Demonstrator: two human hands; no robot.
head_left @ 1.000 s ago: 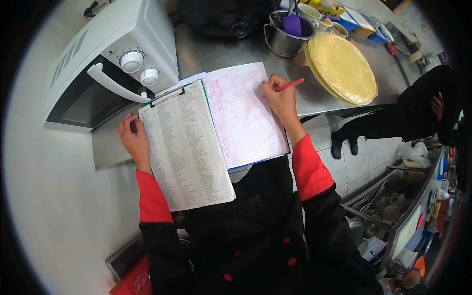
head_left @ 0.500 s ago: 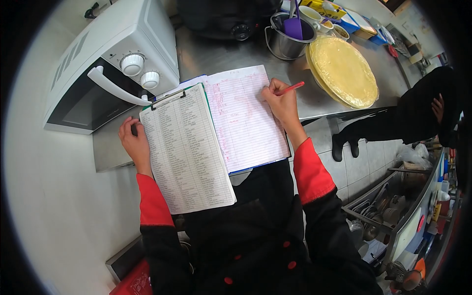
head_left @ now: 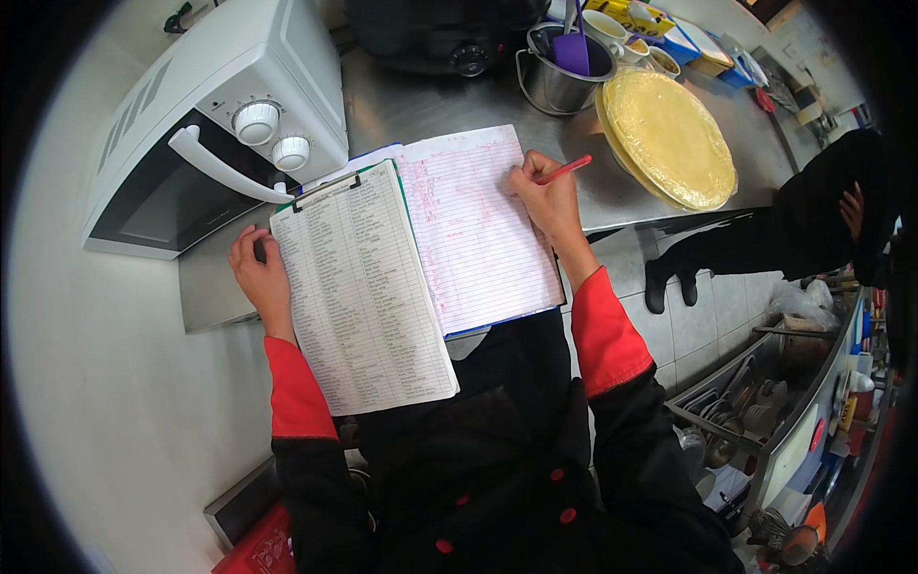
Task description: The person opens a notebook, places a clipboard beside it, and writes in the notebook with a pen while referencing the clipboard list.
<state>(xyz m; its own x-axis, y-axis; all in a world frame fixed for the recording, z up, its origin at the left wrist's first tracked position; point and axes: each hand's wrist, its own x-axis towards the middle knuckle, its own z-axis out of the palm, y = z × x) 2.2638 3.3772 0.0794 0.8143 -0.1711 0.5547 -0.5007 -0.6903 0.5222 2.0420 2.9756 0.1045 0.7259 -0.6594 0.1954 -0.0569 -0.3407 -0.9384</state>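
I see the right hand's (head_left: pixel 553 203) fingers clamped on the red pen (head_left: pixel 567 169) at the notebook's (head_left: pixel 492 253) two-o'clock edge; I'd judge it light, stiff, smooth, best pinched low on the barrel. At nine o'clock, the left hand's (head_left: pixel 260 277) thumb and forefinger curl slightly apart.

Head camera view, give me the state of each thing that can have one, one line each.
Microwave oven: door shut.
Lined notebook: open, partly filled with red writing.
Clipboard clip: clamped over printed sheets.
Red pen: held in the right hand, tip hidden.
Left hand: empty, beside the sheets.
Metal pail: uncovered, with a purple utensil inside.
Yellow rounds: stacked, plastic-wrapped.
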